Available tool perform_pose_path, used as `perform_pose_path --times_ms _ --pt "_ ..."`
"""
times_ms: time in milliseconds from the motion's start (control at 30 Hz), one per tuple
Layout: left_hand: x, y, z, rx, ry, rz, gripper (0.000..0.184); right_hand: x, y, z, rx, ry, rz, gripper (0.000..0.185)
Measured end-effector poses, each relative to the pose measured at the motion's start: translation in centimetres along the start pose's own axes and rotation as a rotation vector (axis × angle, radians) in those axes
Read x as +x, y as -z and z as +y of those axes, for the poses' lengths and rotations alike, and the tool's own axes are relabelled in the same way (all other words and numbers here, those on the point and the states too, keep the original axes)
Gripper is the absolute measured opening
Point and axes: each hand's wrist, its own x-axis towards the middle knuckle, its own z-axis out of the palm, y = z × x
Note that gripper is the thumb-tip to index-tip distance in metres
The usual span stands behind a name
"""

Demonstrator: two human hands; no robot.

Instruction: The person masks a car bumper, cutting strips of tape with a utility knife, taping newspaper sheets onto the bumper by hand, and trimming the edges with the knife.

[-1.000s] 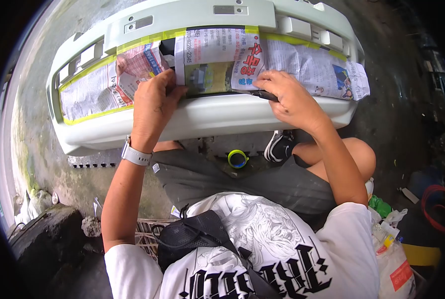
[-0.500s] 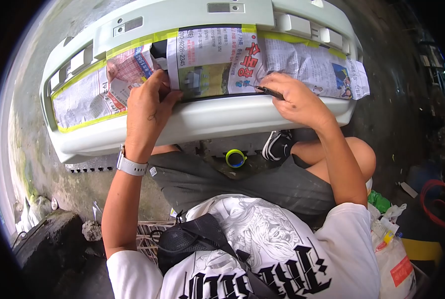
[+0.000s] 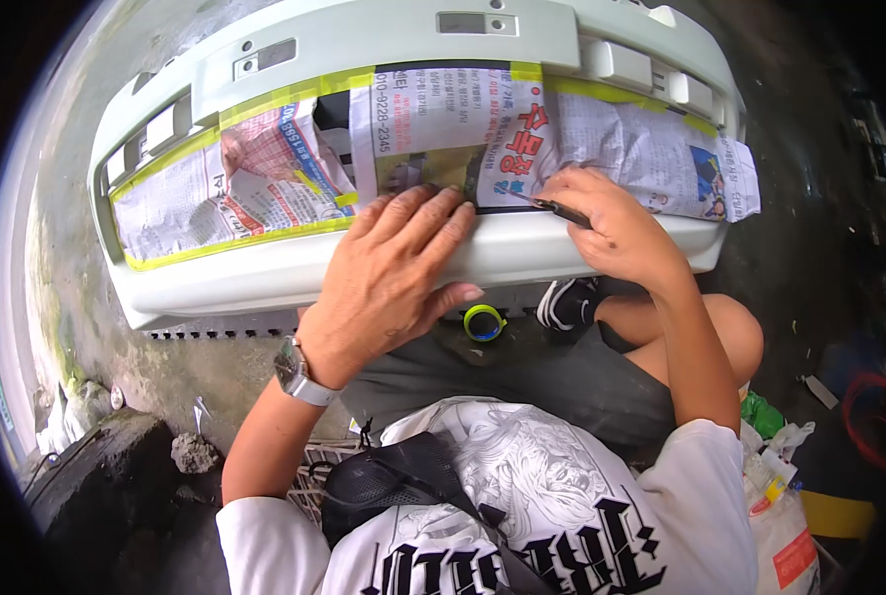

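A pale car bumper (image 3: 264,286) lies across the view ahead of me, its openings covered with newspaper (image 3: 433,104) edged in yellow masking tape (image 3: 309,77). My left hand (image 3: 388,253) rests flat near the lower edge of the middle newspaper sheet, fingers stretched out and thumb apart. My right hand (image 3: 617,233) grips a dark-handled utility knife (image 3: 568,214). Its thin blade points left, at the lower edge of the newspaper, just right of a dark strip. Whether the blade tip touches the paper I cannot tell.
A roll of yellow tape (image 3: 485,323) sits on the floor between the bumper and my legs. To the right are a white bag (image 3: 788,540) and a red hose (image 3: 875,421). At the left lies a dark block (image 3: 101,486) with a rough stone (image 3: 195,453) beside it.
My left hand has gone from pinching the lower edge of the newspaper to lying flat further right. My right hand keeps the knife near the same spot. The whole view has shifted slightly.
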Motion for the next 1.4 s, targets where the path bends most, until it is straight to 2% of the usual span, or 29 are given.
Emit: perform_pose_path --times_ms 67,200,333,567,633,667,733,767,833,967,1067,1167,1233,1400 --pt "-0.1 -0.6 0.3 0.029 0.012 -0.017 0.08 0.0 0.1 -0.3 0.005 -0.011 -0.012 0.047" --pt "-0.3 -1.5 1.1 0.029 0.064 0.039 0.09 0.1 -0.2 -0.5 0.017 -0.025 0.004 0.048" --pt "-0.3 -2.3 1.6 0.099 0.125 0.048 0.092 0.3 -0.1 -0.6 0.023 -0.021 0.018 0.05" --pt "-0.7 -1.6 1.3 0.002 0.153 0.043 0.089 0.6 0.2 -1.3 0.048 -0.092 -0.013 0.051" --pt "-1.4 -0.5 0.8 -0.105 0.175 0.143 0.08 0.7 0.3 -1.3 0.046 -0.117 -0.021 0.052" --pt "-2.0 0.3 0.4 -0.101 0.249 0.157 0.07 0.7 0.4 -1.3 0.042 -0.104 -0.026 0.051" --pt "-3.3 0.8 -1.0 -0.103 0.435 0.276 0.061 0.6 0.4 -1.3 0.041 -0.109 -0.03 0.051" --pt "-3.4 1.2 -1.7 -0.117 0.527 0.317 0.047 0.6 0.4 -1.2 0.038 -0.083 -0.024 0.05" --pt "-3.8 1.6 -3.4 -0.196 0.611 0.313 0.035 0.6 0.3 -1.0 0.036 -0.06 -0.016 0.05" --pt "-2.5 1.6 -4.8 -0.279 0.487 0.261 0.029 0.5 0.3 -1.2 0.003 -0.093 -0.028 0.051" --pt "-1.8 0.9 -4.9 -0.352 0.518 0.242 0.026 0.3 0.3 -0.9 0.014 -0.07 -0.018 0.049" --pt "-1.3 0.9 -4.9 -0.293 0.545 0.231 0.022 0.2 0.1 -0.4 -0.006 -0.015 -0.022 0.048" --pt "-1.0 1.1 -4.8 -0.25 0.617 0.13 0.02 0.2 0.0 0.0 -0.015 0.013 -0.012 0.048" --pt "-1.1 0.4 -5.1 -0.276 0.567 0.244 0.02 0.2 -0.1 0.0 -0.003 0.005 -0.009 0.047"
